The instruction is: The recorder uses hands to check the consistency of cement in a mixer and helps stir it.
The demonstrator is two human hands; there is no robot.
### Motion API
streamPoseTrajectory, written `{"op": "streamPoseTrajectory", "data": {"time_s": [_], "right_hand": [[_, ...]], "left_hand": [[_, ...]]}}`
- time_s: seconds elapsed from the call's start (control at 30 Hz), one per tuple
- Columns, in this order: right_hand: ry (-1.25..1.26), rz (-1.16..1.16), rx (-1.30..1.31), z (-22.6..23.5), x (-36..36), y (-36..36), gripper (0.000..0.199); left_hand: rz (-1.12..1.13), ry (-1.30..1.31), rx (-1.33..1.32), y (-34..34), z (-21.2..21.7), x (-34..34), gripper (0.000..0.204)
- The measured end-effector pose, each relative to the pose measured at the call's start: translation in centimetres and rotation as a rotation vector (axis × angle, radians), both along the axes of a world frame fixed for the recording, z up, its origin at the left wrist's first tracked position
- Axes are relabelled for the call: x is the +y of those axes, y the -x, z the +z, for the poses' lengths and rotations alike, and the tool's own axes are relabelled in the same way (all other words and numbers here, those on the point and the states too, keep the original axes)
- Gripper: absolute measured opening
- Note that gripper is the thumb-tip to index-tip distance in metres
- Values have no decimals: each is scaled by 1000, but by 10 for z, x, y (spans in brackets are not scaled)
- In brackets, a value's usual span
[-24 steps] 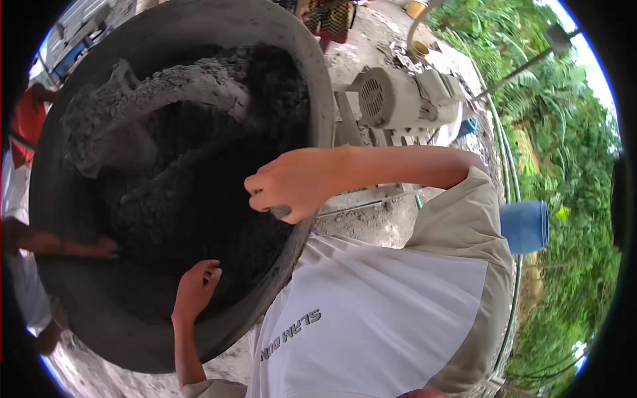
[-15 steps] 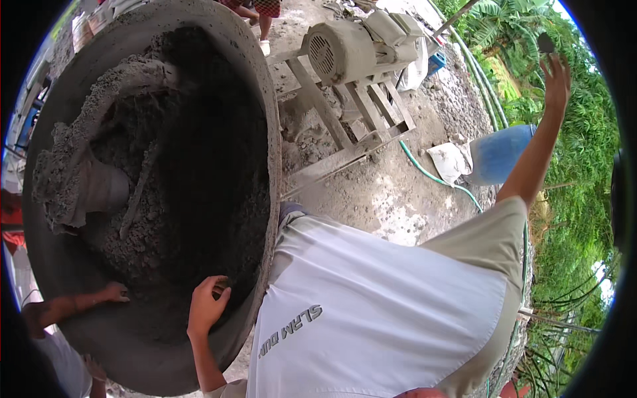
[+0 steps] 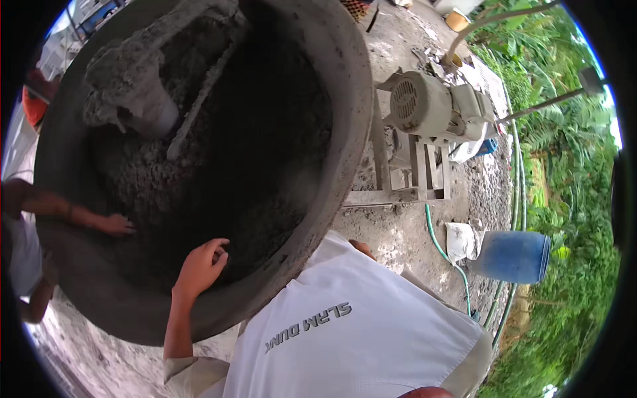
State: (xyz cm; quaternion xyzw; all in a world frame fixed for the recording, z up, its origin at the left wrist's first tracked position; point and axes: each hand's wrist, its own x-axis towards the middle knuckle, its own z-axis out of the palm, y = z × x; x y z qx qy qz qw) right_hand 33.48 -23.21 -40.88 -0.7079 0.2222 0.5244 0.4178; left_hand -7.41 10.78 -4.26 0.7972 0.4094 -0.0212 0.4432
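We are resting our left hand (image 3: 201, 265), fingers loosely apart, on the mixer drum (image 3: 345, 99) rim, lower centre; our right hand is hidden. The paddle (image 3: 133, 93) could catch fingers straying inside.

left hand (image 3: 200, 266): fingers curled, arm extended | right hand: mostly hidden
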Motion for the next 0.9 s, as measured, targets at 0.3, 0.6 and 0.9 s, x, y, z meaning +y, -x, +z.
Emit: {"op": "streamPoseTrajectory", "data": {"time_s": [0.3,0.6,0.9], "right_hand": [[-675,-362,-1135,399,171,-199,23],[-1084,799,-1540,507,338,22,26],[-707,2321,-1261,396,535,158,36]], "left_hand": [[-4,-62,-87,11,-7,8,19],[41,-203,124,37,-7,24,28],[102,-312,202,31,14,16,40]]}}
